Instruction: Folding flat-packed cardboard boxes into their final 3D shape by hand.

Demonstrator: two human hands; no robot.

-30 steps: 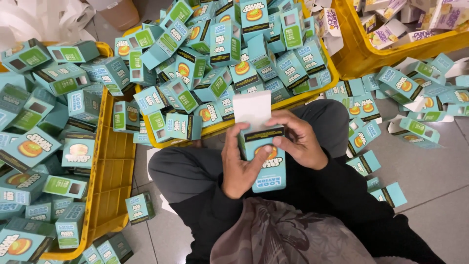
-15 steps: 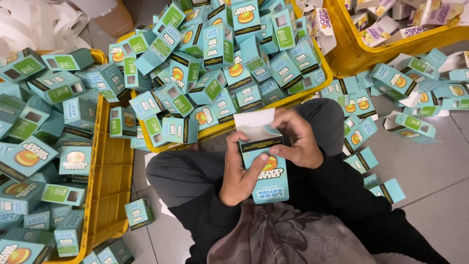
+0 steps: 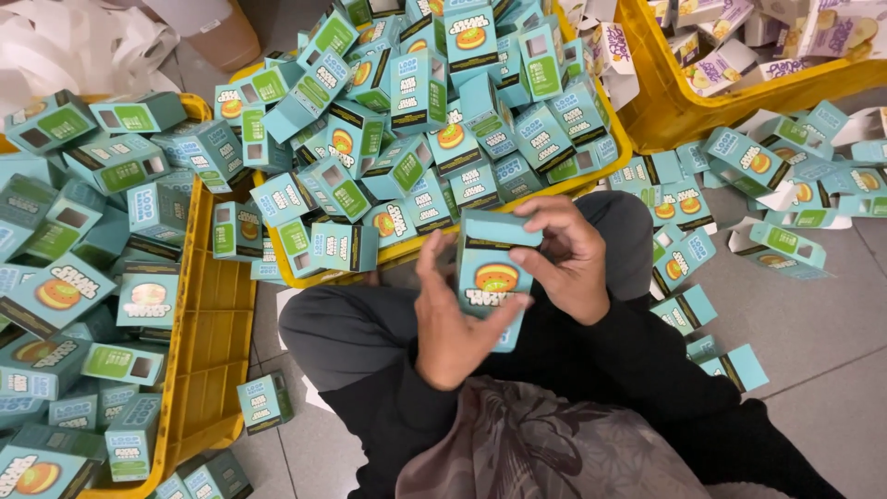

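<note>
We grip a small teal carton [image 3: 495, 282] between both hands over our lap: our left hand [image 3: 450, 319] cups its left side and base, palm wrapped loosely, while our right hand [image 3: 570, 259] curls fingers over the top flap, which lies folded down. On the grey floor to the right, flat teal cartons [image 3: 688, 249] lie scattered. Just beyond our knees a yellow crate [image 3: 605, 171] is heaped with matching assembled boxes [image 3: 416, 102]; another yellow crate [image 3: 217, 305] sits left.
</note>
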